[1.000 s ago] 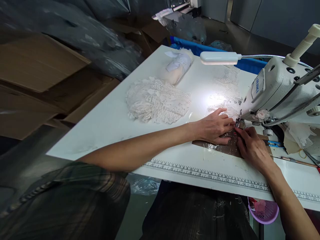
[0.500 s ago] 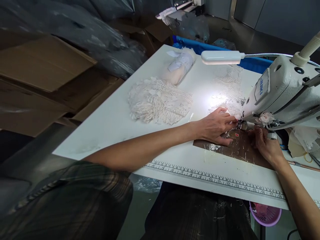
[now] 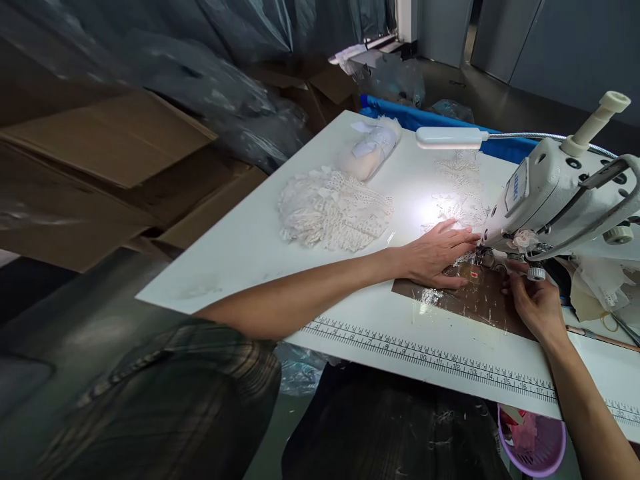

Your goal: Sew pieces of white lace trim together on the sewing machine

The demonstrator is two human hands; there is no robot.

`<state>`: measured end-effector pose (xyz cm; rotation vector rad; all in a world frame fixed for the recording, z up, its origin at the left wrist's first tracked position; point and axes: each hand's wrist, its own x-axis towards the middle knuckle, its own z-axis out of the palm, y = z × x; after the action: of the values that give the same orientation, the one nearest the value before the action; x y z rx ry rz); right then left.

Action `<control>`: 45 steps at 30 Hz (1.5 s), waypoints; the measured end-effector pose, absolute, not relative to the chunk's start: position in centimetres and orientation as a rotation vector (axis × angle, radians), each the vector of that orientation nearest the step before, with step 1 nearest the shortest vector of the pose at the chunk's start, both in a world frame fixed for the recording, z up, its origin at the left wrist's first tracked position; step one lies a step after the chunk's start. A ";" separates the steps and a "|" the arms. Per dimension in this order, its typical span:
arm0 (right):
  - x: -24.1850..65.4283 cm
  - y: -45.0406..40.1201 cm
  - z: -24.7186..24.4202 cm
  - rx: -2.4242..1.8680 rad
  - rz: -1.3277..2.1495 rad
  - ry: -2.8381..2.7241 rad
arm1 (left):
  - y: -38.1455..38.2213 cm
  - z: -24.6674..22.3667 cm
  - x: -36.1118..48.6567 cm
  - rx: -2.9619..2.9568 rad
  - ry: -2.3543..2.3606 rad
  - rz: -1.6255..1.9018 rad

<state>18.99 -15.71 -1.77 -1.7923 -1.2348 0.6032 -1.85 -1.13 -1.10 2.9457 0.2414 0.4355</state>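
Note:
My left hand (image 3: 443,255) lies flat with its fingers stretched out over white lace (image 3: 457,210), just left of the presser foot (image 3: 480,255) of a white sewing machine (image 3: 537,193). Its thumb rests on the brown plate (image 3: 473,300) set in the tabletop. To the right of the needle area, my right hand (image 3: 539,303) has its fingers curled together, close under the machine head. Whatever those fingertips hold, if anything, is hidden. A slim white lamp (image 3: 450,138) lights the lace from above.
A heap of lace trim (image 3: 333,208) and a wrapped pale roll (image 3: 370,150) lie on the white table (image 3: 240,257). A printed ruler (image 3: 425,357) runs along its front edge. Cardboard boxes (image 3: 110,140) stand at left. A purple basket (image 3: 537,447) sits below the table; scissors (image 3: 625,327) lie at right.
The whole view has shifted slightly. My left hand's fingers lie flatter and straighter on the lace. The right hand stays by the needle area, its fingers slightly rearranged.

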 end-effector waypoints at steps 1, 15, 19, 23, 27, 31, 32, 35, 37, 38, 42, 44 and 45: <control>19.0 -15.7 -1.9 -1.790 0.592 -1.247 | -1.1 -1.1 -1.8 2.930 0.263 0.398; 18.8 -16.0 -2.2 -1.815 0.302 -1.526 | -2.8 2.8 -1.0 3.087 0.668 -0.004; 18.5 -16.0 -1.8 -1.812 0.311 -1.508 | 1.4 2.8 0.6 3.196 0.349 0.013; 18.3 -16.1 -1.3 -1.824 0.357 -1.506 | 3.1 2.1 0.4 3.118 0.475 0.035; 18.1 -16.3 -1.1 -1.823 0.366 -1.551 | 2.6 2.3 -1.7 2.813 0.454 0.159; 18.1 -16.4 -1.2 -1.839 0.361 -1.610 | 2.0 2.8 -3.0 2.544 0.447 0.111; 18.1 -16.4 -1.3 -1.842 0.358 -1.619 | 1.9 2.7 -3.0 2.553 0.479 0.112; 18.2 -16.4 -1.4 -1.843 0.355 -1.628 | 1.7 2.3 -2.6 2.716 0.537 0.165; 18.2 -16.4 -1.6 -1.842 0.347 -1.621 | 1.6 2.1 -2.3 2.811 0.491 0.246; 18.1 -16.4 -1.6 -1.841 0.344 -1.619 | 1.5 2.0 -2.2 2.818 0.445 0.298; 18.0 -16.5 -1.7 -1.839 0.333 -1.628 | 1.2 1.8 -2.2 2.562 0.347 0.329; 18.0 -16.5 -1.7 -1.835 0.325 -1.633 | 1.2 1.7 -2.4 2.424 0.417 0.277; 18.0 -16.5 -1.6 -1.831 0.324 -1.637 | 1.2 1.6 -2.4 2.376 0.449 0.262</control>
<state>17.99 -16.54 -1.64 -1.8312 -1.6369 0.3241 -2.44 1.23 1.61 2.3762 0.4486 0.2619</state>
